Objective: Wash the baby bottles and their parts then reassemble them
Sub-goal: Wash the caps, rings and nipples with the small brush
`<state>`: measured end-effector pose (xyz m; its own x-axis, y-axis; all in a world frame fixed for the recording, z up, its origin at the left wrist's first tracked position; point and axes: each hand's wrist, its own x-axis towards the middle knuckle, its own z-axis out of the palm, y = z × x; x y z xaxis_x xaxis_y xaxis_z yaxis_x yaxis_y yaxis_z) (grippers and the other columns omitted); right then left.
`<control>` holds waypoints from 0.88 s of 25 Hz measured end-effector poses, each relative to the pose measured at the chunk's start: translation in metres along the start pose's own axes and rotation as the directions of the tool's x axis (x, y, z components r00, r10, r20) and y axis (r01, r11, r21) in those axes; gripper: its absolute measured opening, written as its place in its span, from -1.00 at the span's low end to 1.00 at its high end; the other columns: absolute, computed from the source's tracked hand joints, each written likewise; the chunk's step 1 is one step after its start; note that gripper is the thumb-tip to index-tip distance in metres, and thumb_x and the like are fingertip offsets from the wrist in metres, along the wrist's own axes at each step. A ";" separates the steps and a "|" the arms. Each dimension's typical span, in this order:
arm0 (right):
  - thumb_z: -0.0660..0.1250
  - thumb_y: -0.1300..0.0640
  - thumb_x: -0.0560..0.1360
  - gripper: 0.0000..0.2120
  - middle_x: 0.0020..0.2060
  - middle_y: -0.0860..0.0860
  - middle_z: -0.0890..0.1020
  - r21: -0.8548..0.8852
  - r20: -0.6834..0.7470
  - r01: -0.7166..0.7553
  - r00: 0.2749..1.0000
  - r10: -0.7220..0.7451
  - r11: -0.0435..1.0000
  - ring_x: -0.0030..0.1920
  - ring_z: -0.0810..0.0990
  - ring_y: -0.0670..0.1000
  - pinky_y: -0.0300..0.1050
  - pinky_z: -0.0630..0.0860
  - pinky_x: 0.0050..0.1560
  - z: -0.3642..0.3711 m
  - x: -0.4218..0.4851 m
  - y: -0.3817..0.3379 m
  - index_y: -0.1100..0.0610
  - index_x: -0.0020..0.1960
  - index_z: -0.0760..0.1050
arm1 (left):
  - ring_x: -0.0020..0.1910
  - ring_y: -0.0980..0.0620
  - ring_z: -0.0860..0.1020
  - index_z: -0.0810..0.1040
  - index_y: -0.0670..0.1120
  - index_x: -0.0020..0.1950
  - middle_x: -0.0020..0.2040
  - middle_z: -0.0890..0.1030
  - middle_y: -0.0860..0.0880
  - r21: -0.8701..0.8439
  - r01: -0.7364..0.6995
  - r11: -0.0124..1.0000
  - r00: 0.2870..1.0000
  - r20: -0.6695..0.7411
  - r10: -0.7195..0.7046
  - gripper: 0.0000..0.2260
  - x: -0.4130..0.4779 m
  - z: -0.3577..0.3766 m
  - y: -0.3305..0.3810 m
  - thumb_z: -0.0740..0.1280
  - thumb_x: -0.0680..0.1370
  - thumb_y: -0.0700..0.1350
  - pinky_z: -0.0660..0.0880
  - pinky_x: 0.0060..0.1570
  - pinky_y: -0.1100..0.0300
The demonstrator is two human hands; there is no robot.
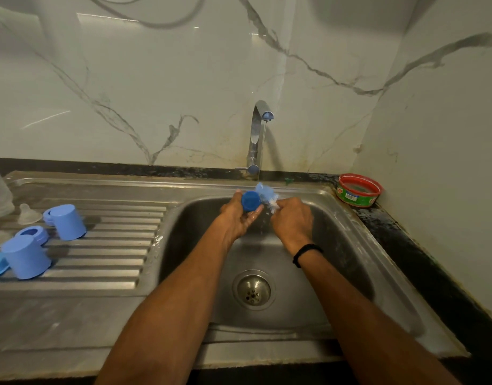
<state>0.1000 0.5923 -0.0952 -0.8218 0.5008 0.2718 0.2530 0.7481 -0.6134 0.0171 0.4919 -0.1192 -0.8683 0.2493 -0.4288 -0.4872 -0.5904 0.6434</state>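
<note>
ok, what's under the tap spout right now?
Water falls onto a pale blue piece in the right hand, beside a blue cap gripped by the left hand. The hands cover the basin below.

Both forearms are bare from the near edge up to the wrists. The right arm (350,290) wears a thin black band (305,252) round the wrist, just short of the right grip (292,220); it looks like cord or elastic, a little thicker along its left end. The left arm (172,301) and left grip (236,216) are bare throughout, the left palm glistening wet.
</note>
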 end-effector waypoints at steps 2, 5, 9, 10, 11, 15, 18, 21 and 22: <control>0.38 0.14 0.54 -0.74 -0.02 0.06 0.66 0.013 -0.059 -0.064 0.996 0.065 0.998 -0.14 0.53 -0.04 -0.32 0.34 -0.31 -0.008 0.004 0.005 0.11 0.22 0.60 | 0.02 -0.16 0.65 0.46 -0.26 0.31 0.15 0.56 -0.30 0.037 0.089 0.995 0.995 0.030 -0.090 -0.58 -0.002 0.008 -0.003 0.34 0.63 0.04 0.67 -0.32 0.10; 0.38 0.15 0.54 -0.71 0.05 0.10 0.67 0.002 -0.078 -0.106 0.991 0.106 0.994 -0.03 0.61 0.04 -0.28 0.37 -0.22 -0.015 0.007 0.010 0.12 0.25 0.59 | -0.14 -0.14 0.64 0.47 -0.29 0.30 0.07 0.56 -0.29 0.058 0.191 0.980 0.981 0.007 -0.191 -0.54 0.001 0.009 -0.011 0.37 0.61 0.05 0.66 -0.37 0.11; 0.39 0.15 0.53 -0.69 0.08 0.12 0.67 0.004 -0.070 -0.120 0.990 0.120 0.993 0.07 0.63 0.08 -0.24 0.38 -0.17 -0.017 0.008 0.013 0.13 0.26 0.59 | -0.14 -0.13 0.63 0.48 -0.31 0.31 0.14 0.57 -0.28 0.018 0.206 0.978 0.979 -0.016 -0.205 -0.56 0.004 0.008 -0.011 0.36 0.63 0.02 0.65 -0.38 0.10; 0.40 0.14 0.53 -0.69 0.09 0.12 0.67 0.000 -0.067 -0.125 0.990 0.125 0.992 0.08 0.63 0.08 -0.24 0.38 -0.17 -0.017 0.009 0.013 0.14 0.26 0.58 | -0.14 -0.12 0.63 0.47 -0.31 0.31 0.17 0.56 -0.27 0.003 0.204 0.979 0.979 -0.011 -0.204 -0.57 0.005 0.007 -0.010 0.35 0.63 0.02 0.65 -0.37 0.10; 0.40 0.14 0.52 -0.68 0.09 0.12 0.67 -0.006 -0.063 -0.131 0.989 0.130 0.991 0.09 0.63 0.08 -0.24 0.39 -0.17 -0.016 0.009 0.013 0.14 0.27 0.58 | -0.13 -0.12 0.63 0.47 -0.31 0.32 0.17 0.56 -0.27 -0.008 0.203 0.979 0.979 -0.009 -0.203 -0.57 0.005 0.006 -0.008 0.34 0.64 0.01 0.66 -0.36 0.10; 0.41 0.13 0.52 -0.68 0.08 0.12 0.67 -0.020 -0.055 -0.133 0.990 0.132 0.991 0.07 0.64 0.08 -0.23 0.41 -0.17 -0.017 0.008 0.012 0.13 0.26 0.58 | -0.14 -0.11 0.63 0.46 -0.31 0.28 0.09 0.55 -0.27 -0.015 0.195 0.981 0.981 0.012 -0.195 -0.60 0.003 0.008 -0.007 0.32 0.65 0.00 0.65 -0.33 0.09; 0.40 0.13 0.53 -0.70 0.06 0.11 0.67 -0.024 -0.039 -0.131 0.991 0.130 0.991 0.05 0.64 0.07 -0.22 0.42 -0.18 -0.018 0.009 0.011 0.13 0.25 0.59 | -0.14 -0.10 0.62 0.47 -0.33 0.31 0.11 0.55 -0.27 -0.031 0.175 0.984 0.984 0.030 -0.175 -0.60 0.004 0.010 -0.005 0.32 0.65 -0.02 0.65 -0.34 0.10; 0.41 0.13 0.52 -0.72 0.01 0.09 0.68 -0.002 -0.026 -0.130 0.991 0.130 0.992 0.00 0.64 0.05 -0.20 0.46 -0.20 -0.016 0.009 0.013 0.12 0.23 0.61 | -0.15 -0.10 0.63 0.44 -0.31 0.36 0.08 0.55 -0.28 -0.062 0.161 0.985 0.987 0.031 -0.160 -0.58 0.005 0.010 -0.002 0.31 0.66 -0.02 0.66 -0.36 0.12; 0.41 0.13 0.52 -0.73 -0.01 0.09 0.68 0.003 -0.023 -0.130 0.991 0.130 0.991 -0.02 0.64 0.05 -0.20 0.45 -0.22 -0.016 0.009 0.013 0.12 0.21 0.62 | -0.15 -0.10 0.63 0.44 -0.32 0.37 0.07 0.55 -0.28 -0.070 0.154 0.986 0.988 0.038 -0.152 -0.57 0.005 0.011 -0.001 0.31 0.66 -0.02 0.66 -0.38 0.13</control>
<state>0.1043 0.6136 -0.0884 -0.7699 0.6038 0.2066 0.3565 0.6754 -0.6455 0.0122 0.5025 -0.1150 -0.7870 0.3649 -0.4975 -0.6078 -0.5972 0.5235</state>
